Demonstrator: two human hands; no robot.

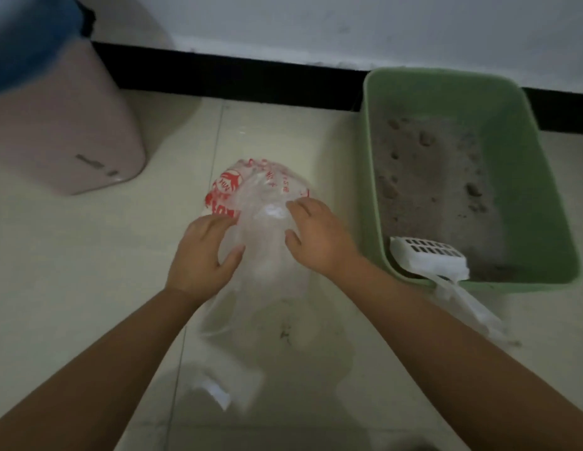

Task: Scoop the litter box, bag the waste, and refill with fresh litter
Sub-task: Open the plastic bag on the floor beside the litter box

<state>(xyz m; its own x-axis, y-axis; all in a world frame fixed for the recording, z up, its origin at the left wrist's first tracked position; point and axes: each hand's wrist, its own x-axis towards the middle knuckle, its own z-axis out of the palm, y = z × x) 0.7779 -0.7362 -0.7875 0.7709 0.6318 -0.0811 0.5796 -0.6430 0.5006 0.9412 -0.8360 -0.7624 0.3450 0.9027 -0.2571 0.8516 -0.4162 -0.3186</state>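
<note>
A clear, crinkled plastic bag printed with red lettering [251,203] is seen lying on the pale tiled floor [72,271], roughly in the middle of the view and just left of the litter box. It is gripped from both sides: the left hand [202,252] is curled around its left edge, thumb and fingers pinching the film, while the right hand [316,236] is curled over its right edge, fingers and thumb likewise closed on the plastic. The two hands are held a little apart, with the bag's film between them. To the right, a green rectangular plastic litter box [531,177] is set against the black baseboard [251,79], and grey litter with dark clumps [436,187] is spread inside it. A white slotted plastic scoop [430,255] is propped in the box's near corner, its handle passing over the rim. At the upper left, a pinkish-beige plastic bin [65,138] is stood on the floor, well apart from the bag.
</note>
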